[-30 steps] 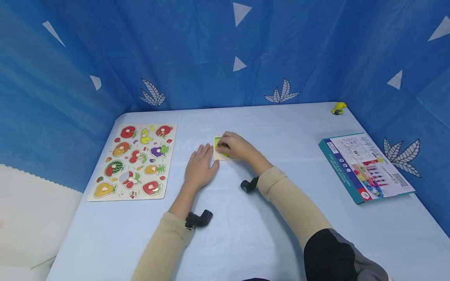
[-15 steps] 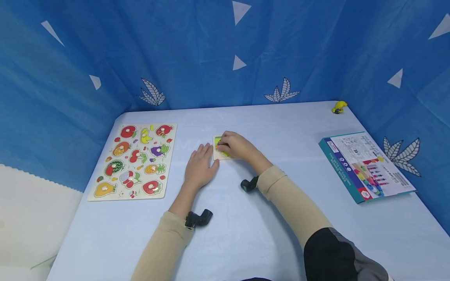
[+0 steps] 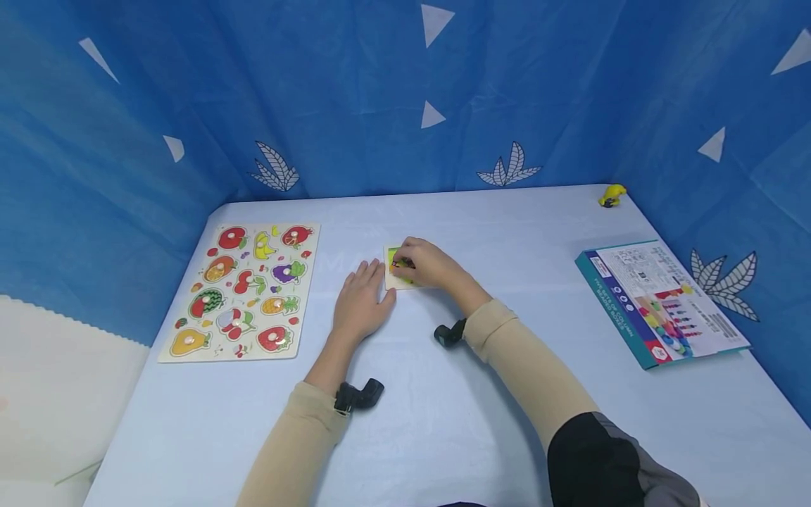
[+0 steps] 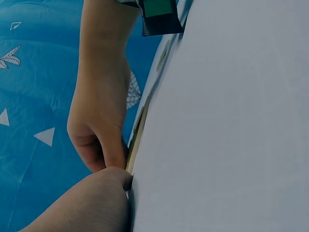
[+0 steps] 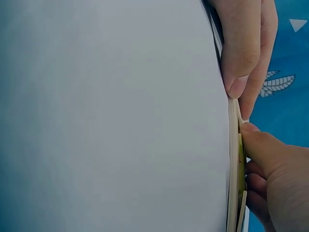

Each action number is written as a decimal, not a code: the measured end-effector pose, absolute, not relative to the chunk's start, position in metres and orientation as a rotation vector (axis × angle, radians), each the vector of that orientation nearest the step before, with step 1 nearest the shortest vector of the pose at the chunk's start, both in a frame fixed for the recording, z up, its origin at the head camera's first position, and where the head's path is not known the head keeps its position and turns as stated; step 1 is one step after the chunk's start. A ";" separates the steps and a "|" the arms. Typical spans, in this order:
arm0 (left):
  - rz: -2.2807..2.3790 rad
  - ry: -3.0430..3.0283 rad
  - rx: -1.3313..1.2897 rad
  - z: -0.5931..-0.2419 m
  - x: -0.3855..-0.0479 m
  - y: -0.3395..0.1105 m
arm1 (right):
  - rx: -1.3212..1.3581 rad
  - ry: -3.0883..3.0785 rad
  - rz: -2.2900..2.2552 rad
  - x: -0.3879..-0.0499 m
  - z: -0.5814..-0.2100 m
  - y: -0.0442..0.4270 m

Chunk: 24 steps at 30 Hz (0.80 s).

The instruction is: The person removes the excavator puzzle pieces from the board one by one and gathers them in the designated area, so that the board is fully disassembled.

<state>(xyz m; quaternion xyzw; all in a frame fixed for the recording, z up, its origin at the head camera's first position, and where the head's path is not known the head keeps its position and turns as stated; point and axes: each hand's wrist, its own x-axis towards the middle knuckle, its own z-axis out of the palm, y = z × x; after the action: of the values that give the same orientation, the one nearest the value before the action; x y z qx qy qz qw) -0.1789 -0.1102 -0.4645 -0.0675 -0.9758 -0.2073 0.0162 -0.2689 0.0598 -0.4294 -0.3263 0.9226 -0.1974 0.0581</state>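
Observation:
A small pale board [image 3: 391, 282] with a green and yellow picture lies flat near the middle of the table. My left hand [image 3: 362, 303] rests palm down at its left edge, fingers straight; in the right wrist view its thumb touches the board's edge [image 5: 233, 145]. Over the board, my right hand [image 3: 431, 264] has its fingers curled, thumb and fingertips down on the picture. The right wrist view shows the right thumb [image 5: 263, 145] on the green layer [image 5: 241, 166]. Whether a loose piece is pinched there is hidden by the fingers.
A fruit puzzle board [image 3: 266, 264] with several knobbed pieces lies at the left. On the right is a teal-edged box [image 3: 659, 303]. A small yellow object [image 3: 612, 196] sits in the far right corner, by the blue curtain [image 3: 380, 105].
My right fingers have shifted very slightly over the small board, showing a little more of the dark part of its picture. The left hand has stayed still.

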 end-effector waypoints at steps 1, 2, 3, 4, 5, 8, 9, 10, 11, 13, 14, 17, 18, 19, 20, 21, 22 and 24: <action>-0.644 -3.035 -0.210 -0.465 -0.179 -0.110 | -0.992 2.798 -0.590 -0.269 -0.429 0.060; -0.644 -3.035 -0.210 -0.465 -0.179 -0.110 | -0.999 2.801 -0.576 -0.269 -0.429 0.059; -0.642 -3.035 -0.208 -0.465 -0.179 -0.110 | -1.007 2.804 -0.562 -0.269 -0.429 0.059; -0.643 -3.035 -0.205 -0.465 -0.178 -0.110 | -1.015 2.806 -0.549 -0.269 -0.429 0.059; -0.644 -3.034 -0.206 -0.465 -0.178 -0.110 | -1.020 2.808 -0.537 -0.269 -0.429 0.058; -0.644 -3.032 -0.207 -0.465 -0.178 -0.110 | -0.997 2.799 -0.532 -0.269 -0.427 0.058; -0.643 -3.032 -0.208 -0.465 -0.178 -0.110 | -0.981 2.797 -0.531 -0.269 -0.427 0.058; -0.642 -3.033 -0.208 -0.465 -0.178 -0.110 | -0.965 2.796 -0.529 -0.269 -0.426 0.058; -0.642 -3.034 -0.208 -0.465 -0.178 -0.109 | -0.948 2.794 -0.528 -0.269 -0.425 0.058; -0.640 -3.035 -0.208 -0.465 -0.178 -0.109 | -0.926 2.798 -0.513 -0.269 -0.424 0.058; -0.638 -3.035 -0.207 -0.465 -0.178 -0.109 | -0.927 2.801 -0.503 -0.269 -0.423 0.058; -0.639 -3.033 -0.206 -0.465 -0.178 -0.110 | -0.954 2.810 -0.455 -0.270 -0.420 0.055; -0.641 -3.030 -0.209 -0.465 -0.178 -0.110 | -0.971 2.815 -0.432 -0.270 -0.420 0.054; -0.642 -3.029 -0.210 -0.465 -0.178 -0.110 | -0.992 2.821 -0.409 -0.270 -0.419 0.053; -0.646 -3.028 -0.210 -0.465 -0.178 -0.110 | -1.018 2.826 -0.377 -0.270 -0.418 0.052; -0.648 -3.026 -0.212 -0.464 -0.178 -0.110 | -1.046 2.831 -0.338 -0.270 -0.418 0.051; -0.650 -3.025 -0.214 -0.464 -0.178 -0.110 | -1.074 2.837 -0.299 -0.270 -0.418 0.050; -0.652 -3.023 -0.219 -0.464 -0.178 -0.111 | -1.125 2.847 -0.229 -0.270 -0.418 0.049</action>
<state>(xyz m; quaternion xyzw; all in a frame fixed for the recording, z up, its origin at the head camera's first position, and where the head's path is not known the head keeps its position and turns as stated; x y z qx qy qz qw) -0.1776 -0.1108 -0.4642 -0.0705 -0.9749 -0.2104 0.0206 -0.2701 0.0489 -0.4176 -0.3663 0.9268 -0.0745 0.0357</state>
